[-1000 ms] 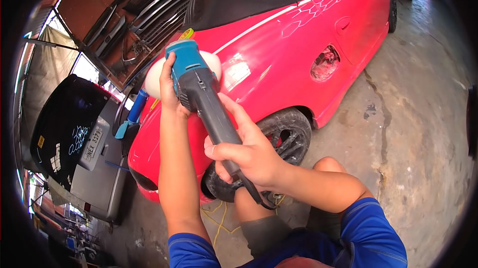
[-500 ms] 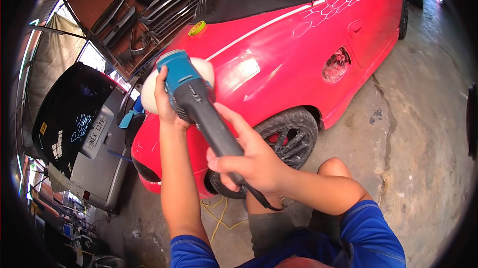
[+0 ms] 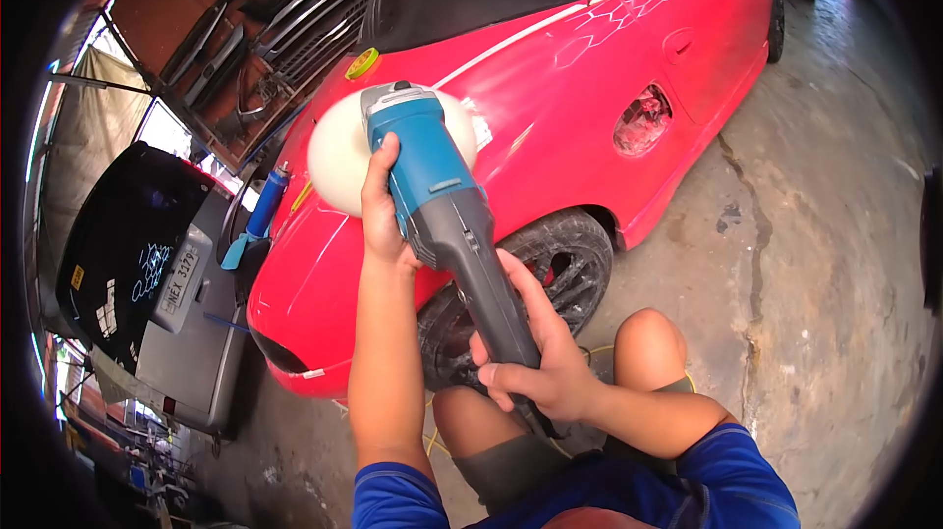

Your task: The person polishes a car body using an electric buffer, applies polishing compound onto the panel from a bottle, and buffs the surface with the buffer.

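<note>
A teal and black electric polisher (image 3: 447,200) lies in both hands, its handle slanting down toward me. Its round white pad (image 3: 339,156) faces the red car's rear fender (image 3: 521,126); whether pad and paint touch is hidden. My left hand (image 3: 386,210) is closed round the side of the teal body near the head, thumb uppermost. Farther back, my right hand (image 3: 540,352) wraps the black rear handle. The cord leaves the handle's end by my knees. Close to the pad, a yellow-green tape roll (image 3: 362,63) rests on the car.
Below the fender is the car's dusty wheel (image 3: 565,269). A blue bottle (image 3: 267,200) stands at the car's far edge, near a detached tailgate (image 3: 138,254). A yellow cord (image 3: 432,443) runs over the concrete floor (image 3: 786,333). Car grilles (image 3: 314,28) lean against the back wall.
The polisher and both hands have shifted right in view, and the right hand is lower. More of the white pad shows on both sides of the tool. The blue bottle has come into fuller view.
</note>
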A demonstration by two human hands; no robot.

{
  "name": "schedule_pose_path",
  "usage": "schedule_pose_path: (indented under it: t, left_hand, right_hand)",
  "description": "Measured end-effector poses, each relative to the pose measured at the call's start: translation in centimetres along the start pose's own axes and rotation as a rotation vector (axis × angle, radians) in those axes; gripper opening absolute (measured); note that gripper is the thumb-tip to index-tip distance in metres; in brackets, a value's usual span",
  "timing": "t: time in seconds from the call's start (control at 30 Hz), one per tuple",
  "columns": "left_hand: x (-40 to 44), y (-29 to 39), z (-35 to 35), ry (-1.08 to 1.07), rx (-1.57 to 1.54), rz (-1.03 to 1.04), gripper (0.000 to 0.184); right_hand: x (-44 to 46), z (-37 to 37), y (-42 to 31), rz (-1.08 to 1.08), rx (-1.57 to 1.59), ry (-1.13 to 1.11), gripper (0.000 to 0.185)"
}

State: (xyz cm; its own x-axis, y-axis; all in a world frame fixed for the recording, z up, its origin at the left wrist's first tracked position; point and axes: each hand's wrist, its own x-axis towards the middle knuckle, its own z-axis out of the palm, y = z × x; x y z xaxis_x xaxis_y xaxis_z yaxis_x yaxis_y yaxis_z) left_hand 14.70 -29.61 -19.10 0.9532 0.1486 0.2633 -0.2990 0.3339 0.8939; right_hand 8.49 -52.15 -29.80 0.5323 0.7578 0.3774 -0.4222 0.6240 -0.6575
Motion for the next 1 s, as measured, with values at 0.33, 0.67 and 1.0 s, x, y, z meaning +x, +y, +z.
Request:
schedule_pose_path:
  t: [0.33,0.67,1.0]
  left_hand:
    - [-8.5,1.2,-5.1,0.268,0.03,0.156,0.071]
    - [-10.8,0.3,-3.8,0.323,-0.002,0.22,0.074]
    - [-2.1,-3.6,0.1,0.048,-0.093,0.06,0.071]
  right_hand:
    - [-0.9,0.3,4.2,0.18,0.069,-0.148,0.112]
    - [-0.8,-1.5,3.8,0.281,0.007,-0.187,0.113]
    - [-2.0,-5.2,0.6,0.111,-0.01,-0.027,0.117]
